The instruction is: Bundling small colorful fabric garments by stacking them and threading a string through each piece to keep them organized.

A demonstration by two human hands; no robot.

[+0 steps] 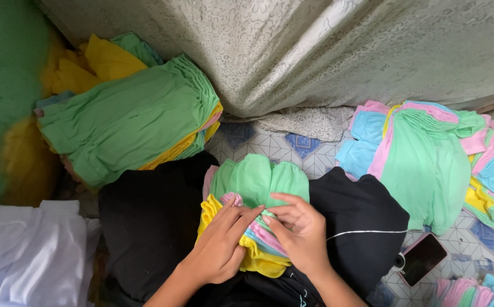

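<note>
A small stack of folded cloth pieces (256,187), green on top with pink, blue and yellow layers under it, rests on my lap over black fabric (150,222). My left hand (218,244) lies on the yellow edge of the stack, fingers stretched toward the layered edges. My right hand (298,227) pinches those pink and blue edges from the other side. Both hands touch the stack and meet at its near edge.
A thick pile of green and yellow cloth (127,119) lies at the left. Another pile in mint, pink and blue (423,153) sits at the right on the patterned tile floor (292,145). A phone (423,258) with a white cable lies near my right knee. White cloth (31,256) is lower left; a grey curtain (315,51) hangs behind.
</note>
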